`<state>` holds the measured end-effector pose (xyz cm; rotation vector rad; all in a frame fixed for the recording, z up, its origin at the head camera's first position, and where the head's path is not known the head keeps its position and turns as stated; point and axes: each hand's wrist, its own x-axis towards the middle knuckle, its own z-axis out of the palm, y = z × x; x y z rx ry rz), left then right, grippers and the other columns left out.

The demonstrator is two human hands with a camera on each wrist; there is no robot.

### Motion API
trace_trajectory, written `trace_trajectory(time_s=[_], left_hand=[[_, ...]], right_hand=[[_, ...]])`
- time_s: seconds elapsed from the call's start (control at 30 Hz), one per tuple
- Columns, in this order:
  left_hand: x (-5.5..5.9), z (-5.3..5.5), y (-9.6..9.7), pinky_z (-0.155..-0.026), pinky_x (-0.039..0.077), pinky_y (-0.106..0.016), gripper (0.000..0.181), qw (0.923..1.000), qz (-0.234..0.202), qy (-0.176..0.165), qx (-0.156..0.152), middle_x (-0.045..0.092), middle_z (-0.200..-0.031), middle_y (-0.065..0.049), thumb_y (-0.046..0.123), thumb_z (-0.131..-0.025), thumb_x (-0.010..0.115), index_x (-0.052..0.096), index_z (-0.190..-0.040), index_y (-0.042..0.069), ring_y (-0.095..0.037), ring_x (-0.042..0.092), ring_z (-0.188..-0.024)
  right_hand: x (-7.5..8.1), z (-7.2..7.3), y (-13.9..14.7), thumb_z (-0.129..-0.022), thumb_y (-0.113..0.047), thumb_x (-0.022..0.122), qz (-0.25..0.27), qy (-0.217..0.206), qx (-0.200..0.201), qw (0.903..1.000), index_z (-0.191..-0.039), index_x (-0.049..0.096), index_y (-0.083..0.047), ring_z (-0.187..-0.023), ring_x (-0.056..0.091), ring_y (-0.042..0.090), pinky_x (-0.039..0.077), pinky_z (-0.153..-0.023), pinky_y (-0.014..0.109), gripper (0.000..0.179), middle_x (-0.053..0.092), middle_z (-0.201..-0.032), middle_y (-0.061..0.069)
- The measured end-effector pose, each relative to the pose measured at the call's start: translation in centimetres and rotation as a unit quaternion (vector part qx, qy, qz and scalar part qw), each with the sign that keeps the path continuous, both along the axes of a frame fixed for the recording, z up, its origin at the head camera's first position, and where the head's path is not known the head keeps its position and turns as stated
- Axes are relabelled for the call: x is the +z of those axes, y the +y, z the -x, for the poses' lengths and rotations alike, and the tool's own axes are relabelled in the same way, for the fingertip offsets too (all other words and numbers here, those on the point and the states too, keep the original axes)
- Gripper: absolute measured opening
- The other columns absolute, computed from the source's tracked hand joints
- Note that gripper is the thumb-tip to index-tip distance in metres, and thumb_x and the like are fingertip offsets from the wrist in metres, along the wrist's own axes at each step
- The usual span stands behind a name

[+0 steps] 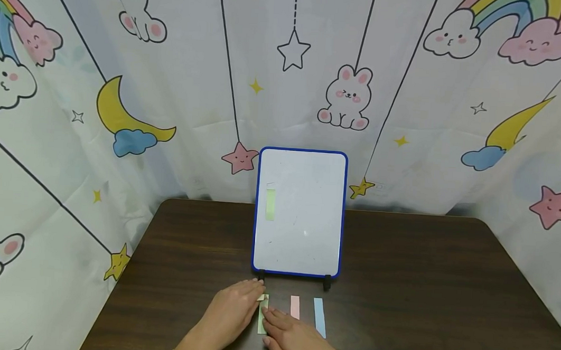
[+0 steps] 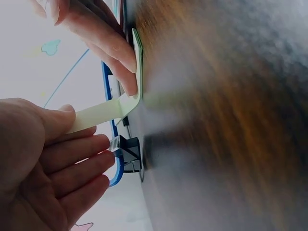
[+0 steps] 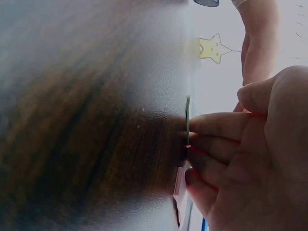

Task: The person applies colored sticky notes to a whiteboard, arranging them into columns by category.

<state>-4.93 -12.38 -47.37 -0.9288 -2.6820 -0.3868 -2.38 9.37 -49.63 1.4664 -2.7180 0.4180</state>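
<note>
A pad of narrow light-green sticky notes point(image 1: 261, 327) lies on the table in front of a small whiteboard point(image 1: 302, 223). My left hand point(image 1: 232, 312) pinches the end of its top green strip point(image 2: 98, 115) between thumb and forefinger. That strip is bent up from the pad, its far end still against it in the left wrist view. My right hand point(image 1: 298, 339) presses the pad to the table with extended fingertips. To its right lie a pink sticky-note pad point(image 1: 295, 306), partly covered by the right hand, and a blue one point(image 1: 319, 316).
The whiteboard has a blue frame and leans upright on black stand feet point(image 1: 327, 283). One green strip point(image 1: 270, 204) is stuck at its left side. The dark wooden table point(image 1: 422, 288) is backed by a white curtain point(image 1: 194, 86) printed with cartoon figures.
</note>
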Motion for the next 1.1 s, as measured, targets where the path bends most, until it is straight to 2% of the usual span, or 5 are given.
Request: trace_trajectory(time_s=[0.2, 0.63, 0.9, 1.1], left_hand=[[0.13, 0.04, -0.11, -0.096, 0.060, -0.037, 0.024, 0.9999, -0.010, -0.003, 0.005, 0.076, -0.121, -0.005, 0.016, -0.093, 0.074, 0.076, -0.115, 0.007, -0.019, 0.072, -0.114], [-0.03, 0.20, -0.31, -0.097, 0.059, -0.037, 0.027, 0.9991, -0.036, 0.019, 0.009, 0.075, -0.123, -0.005, 0.012, -0.090, 0.076, 0.075, -0.117, 0.007, -0.020, 0.071, -0.116], [-0.27, 0.36, -0.31, -0.097, 0.060, -0.037, 0.031, 0.9976, -0.052, 0.046, 0.006, 0.075, -0.123, -0.007, 0.009, -0.086, 0.079, 0.075, -0.116, 0.005, -0.021, 0.072, -0.115], [-0.18, 0.34, -0.31, -0.098, 0.059, -0.036, 0.033, 0.9977, -0.052, 0.043, 0.011, 0.074, -0.125, -0.007, 0.007, -0.086, 0.079, 0.075, -0.118, 0.005, -0.020, 0.071, -0.117]], right_hand=[[0.04, 0.01, 0.06, -0.112, -0.034, 0.035, -0.008, 0.005, 0.000, 1.0000, -0.140, 0.062, -0.005, -0.134, 0.060, 0.024, 0.055, -0.105, 0.034, 0.048, 0.058, -0.148, 0.011], [0.32, 0.03, 0.00, -0.112, -0.035, 0.033, -0.005, -0.030, -0.010, 0.9995, -0.142, 0.059, -0.005, -0.135, 0.059, 0.024, 0.055, -0.106, 0.036, 0.050, 0.056, -0.150, 0.011], [0.30, 0.05, -0.02, -0.112, -0.034, 0.034, -0.008, -0.002, 0.005, 1.0000, -0.139, 0.062, -0.005, -0.134, 0.060, 0.024, 0.055, -0.106, 0.034, 0.048, 0.058, -0.148, 0.011], [0.38, 0.06, -0.03, -0.112, -0.034, 0.033, -0.014, -0.013, 0.003, 0.9998, -0.140, 0.061, -0.005, -0.135, 0.059, 0.023, 0.054, -0.106, 0.034, 0.049, 0.057, -0.149, 0.011]])
